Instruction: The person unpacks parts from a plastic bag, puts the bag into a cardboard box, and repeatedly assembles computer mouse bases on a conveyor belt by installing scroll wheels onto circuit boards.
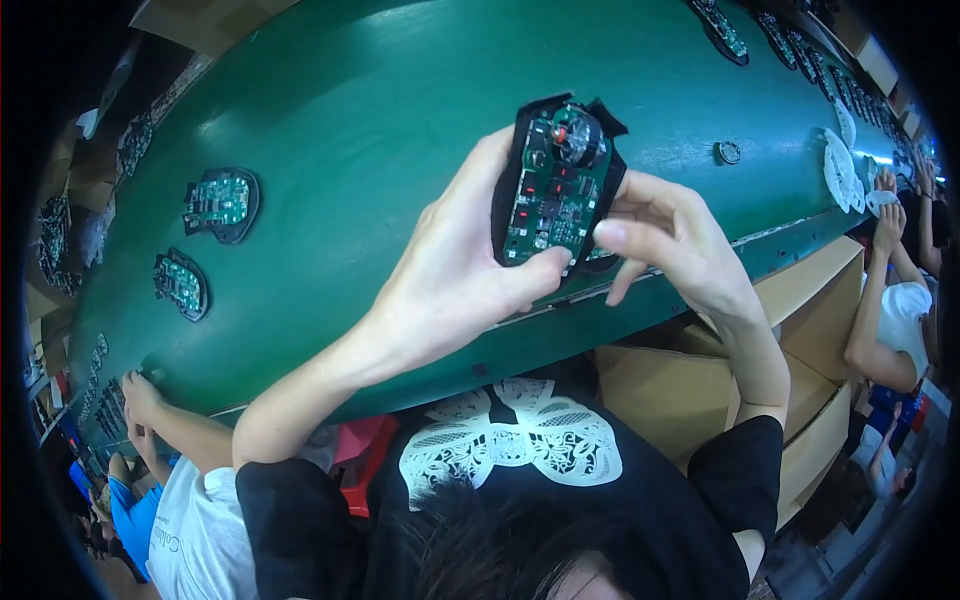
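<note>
Above the green table, my left hand point(450, 245) is closed round an uncovered computer mouse base point(555, 195). The base has a black shell, a green circuit board, small red parts and a round wheel near its far end. My left thumb lies across its near end. At its right edge my right hand point(685, 235) has bent fingers, with the thumb tip against the rim and the index finger reaching partly behind it. The other right fingertips are partly hidden. A bit of another green board point(600, 256) shows behind the base, by my right thumb.
Two more mouse bases point(222, 203) point(180, 284) lie at the left on the green table point(350, 150). A small round part point(727, 152) is at the right. Several bases point(722, 30) line the far right. Open cardboard boxes point(670, 395) stand below the table edge. Co-workers' hands point(142, 398) point(888, 228) are at both sides.
</note>
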Demonstrator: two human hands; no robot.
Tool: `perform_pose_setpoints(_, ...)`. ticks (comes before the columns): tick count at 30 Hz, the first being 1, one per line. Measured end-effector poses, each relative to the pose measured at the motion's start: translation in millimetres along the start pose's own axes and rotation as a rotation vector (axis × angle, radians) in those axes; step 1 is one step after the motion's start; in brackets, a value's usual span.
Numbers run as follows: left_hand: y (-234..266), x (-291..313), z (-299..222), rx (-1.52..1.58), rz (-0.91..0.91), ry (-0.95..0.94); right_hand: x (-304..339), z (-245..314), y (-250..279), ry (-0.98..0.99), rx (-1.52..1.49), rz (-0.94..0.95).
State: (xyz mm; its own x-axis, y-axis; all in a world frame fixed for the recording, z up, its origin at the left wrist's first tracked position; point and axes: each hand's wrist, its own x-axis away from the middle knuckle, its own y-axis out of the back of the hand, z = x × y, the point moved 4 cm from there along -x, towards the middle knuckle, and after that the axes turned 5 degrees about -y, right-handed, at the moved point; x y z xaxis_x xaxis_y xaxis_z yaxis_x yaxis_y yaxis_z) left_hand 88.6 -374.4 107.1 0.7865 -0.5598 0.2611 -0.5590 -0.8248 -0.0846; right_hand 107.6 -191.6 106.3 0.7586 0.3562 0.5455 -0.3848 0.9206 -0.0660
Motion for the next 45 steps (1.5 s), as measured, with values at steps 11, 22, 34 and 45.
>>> perform_pose_setpoints(11,-5.0,-5.0,6.9,-0.091,-0.062,-0.067,-0.4,-4.5,0.9,0.045,0.001,-0.074)
perform_pose_setpoints(22,-9.8,-6.6,17.8,-0.081,-0.133,-0.114,-3.7,-11.4,-4.7,0.096,0.114,-0.128)
perform_pose_setpoints(34,-4.6,8.3,5.0,0.197,-0.113,-0.031,0.2,3.1,-7.4,0.008,-0.098,0.048)
perform_pose_setpoints(45,16.5,4.3,-37.4,-0.269,0.078,-0.058,6.8,5.1,14.7,0.109,0.234,-0.024)
